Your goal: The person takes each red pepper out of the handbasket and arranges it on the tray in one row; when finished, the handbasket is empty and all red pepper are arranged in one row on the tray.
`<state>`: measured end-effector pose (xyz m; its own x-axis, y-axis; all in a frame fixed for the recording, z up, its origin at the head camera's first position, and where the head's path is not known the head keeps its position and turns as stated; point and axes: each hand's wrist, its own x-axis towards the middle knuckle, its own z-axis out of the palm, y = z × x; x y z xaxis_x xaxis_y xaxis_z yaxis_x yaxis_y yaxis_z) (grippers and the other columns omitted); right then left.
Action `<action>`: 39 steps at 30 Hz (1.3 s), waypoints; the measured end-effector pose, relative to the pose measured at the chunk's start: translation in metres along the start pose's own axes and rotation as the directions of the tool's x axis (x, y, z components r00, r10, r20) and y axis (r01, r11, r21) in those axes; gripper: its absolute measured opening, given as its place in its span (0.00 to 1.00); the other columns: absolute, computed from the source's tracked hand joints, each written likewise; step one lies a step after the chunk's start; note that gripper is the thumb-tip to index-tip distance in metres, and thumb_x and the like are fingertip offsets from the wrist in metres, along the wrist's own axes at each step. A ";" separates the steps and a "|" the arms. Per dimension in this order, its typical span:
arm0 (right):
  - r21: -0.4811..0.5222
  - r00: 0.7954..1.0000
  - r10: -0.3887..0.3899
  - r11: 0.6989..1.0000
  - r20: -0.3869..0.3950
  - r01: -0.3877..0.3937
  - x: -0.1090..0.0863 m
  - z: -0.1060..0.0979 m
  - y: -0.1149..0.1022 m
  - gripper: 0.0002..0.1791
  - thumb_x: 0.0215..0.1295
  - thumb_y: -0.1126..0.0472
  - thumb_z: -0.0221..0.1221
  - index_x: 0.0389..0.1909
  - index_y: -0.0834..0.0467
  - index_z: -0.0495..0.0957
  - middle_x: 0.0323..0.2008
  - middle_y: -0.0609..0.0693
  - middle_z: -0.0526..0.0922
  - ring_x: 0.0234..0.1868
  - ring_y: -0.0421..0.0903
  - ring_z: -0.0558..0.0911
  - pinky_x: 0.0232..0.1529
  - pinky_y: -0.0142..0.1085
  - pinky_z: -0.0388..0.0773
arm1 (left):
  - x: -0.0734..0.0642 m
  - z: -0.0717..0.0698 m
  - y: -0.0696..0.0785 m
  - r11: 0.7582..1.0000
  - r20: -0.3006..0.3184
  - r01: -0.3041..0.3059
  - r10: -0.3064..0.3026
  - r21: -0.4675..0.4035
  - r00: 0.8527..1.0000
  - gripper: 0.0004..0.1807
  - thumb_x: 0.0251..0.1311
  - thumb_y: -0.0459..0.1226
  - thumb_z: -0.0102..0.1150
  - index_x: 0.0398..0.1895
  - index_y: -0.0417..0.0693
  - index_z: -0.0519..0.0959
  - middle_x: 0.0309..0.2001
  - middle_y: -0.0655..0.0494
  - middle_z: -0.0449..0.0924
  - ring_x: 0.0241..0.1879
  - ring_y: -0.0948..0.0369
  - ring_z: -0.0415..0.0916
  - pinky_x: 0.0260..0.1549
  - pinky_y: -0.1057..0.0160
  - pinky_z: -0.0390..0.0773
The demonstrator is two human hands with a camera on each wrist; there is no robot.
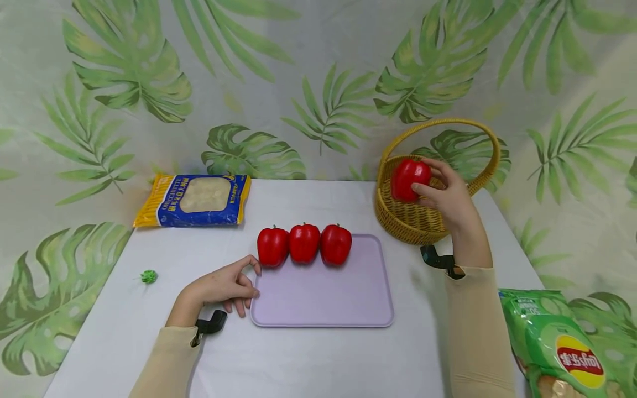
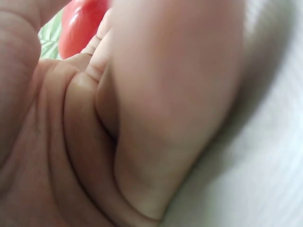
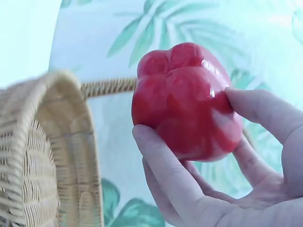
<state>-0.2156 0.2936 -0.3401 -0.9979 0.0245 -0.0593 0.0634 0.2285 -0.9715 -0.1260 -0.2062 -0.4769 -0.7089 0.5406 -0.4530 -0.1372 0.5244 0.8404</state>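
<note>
In the head view my right hand (image 1: 450, 196) holds a glossy red bell pepper (image 1: 410, 180) above the yellow wicker basket (image 1: 408, 229), inside its tall handle. The right wrist view shows the fingers and thumb around that bell pepper (image 3: 187, 104), with the basket (image 3: 23, 156) at the left. A pale purple tray (image 1: 323, 301) lies on the table, and three red bell peppers (image 1: 304, 244) stand in a row along its far left edge. My left hand (image 1: 224, 284) rests at the tray's left rim with its fingers loosely bent, close to the leftmost pepper.
A blue and yellow pasta bag (image 1: 204, 202) lies at the back left of the white table (image 1: 298, 365). Left of the tray sits a small green object (image 1: 149, 276). A green chip bag (image 1: 562, 342) is at the right edge. Leaf-patterned cloth (image 1: 338, 72) hangs behind.
</note>
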 end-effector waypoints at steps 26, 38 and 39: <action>-0.117 0.975 0.043 0.993 0.216 -0.018 -0.050 0.051 0.041 0.37 0.71 0.62 0.66 0.78 0.52 0.65 0.78 0.62 0.64 0.73 0.67 0.71 0.53 0.42 0.87 | -0.003 -0.002 0.000 1.000 -0.001 0.000 0.000 -0.028 1.000 0.28 0.68 0.39 0.70 0.62 0.47 0.64 0.29 0.51 0.88 0.26 0.54 0.89 0.20 0.67 0.80; -0.103 0.965 0.072 0.994 0.254 -0.047 -0.052 0.061 0.062 0.36 0.71 0.66 0.64 0.78 0.56 0.65 0.75 0.65 0.66 0.69 0.65 0.72 0.49 0.44 0.90 | -0.004 0.000 -0.002 0.999 -0.001 0.013 -0.013 -0.036 1.000 0.28 0.67 0.39 0.70 0.62 0.48 0.65 0.30 0.51 0.89 0.26 0.55 0.89 0.21 0.67 0.80; -0.111 0.964 0.076 0.993 0.254 -0.049 -0.051 0.061 0.064 0.36 0.70 0.66 0.64 0.77 0.56 0.65 0.75 0.65 0.66 0.69 0.65 0.72 0.49 0.45 0.90 | -0.004 0.000 -0.002 0.999 -0.003 0.014 -0.014 -0.033 1.000 0.28 0.67 0.39 0.70 0.62 0.48 0.65 0.30 0.51 0.89 0.26 0.55 0.89 0.21 0.67 0.80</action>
<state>-0.1610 0.2474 -0.4130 -0.9599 -0.2065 -0.1896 0.1132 0.3332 -0.9360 -0.1229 -0.2095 -0.4767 -0.7087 0.5316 -0.4639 -0.1699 0.5096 0.8435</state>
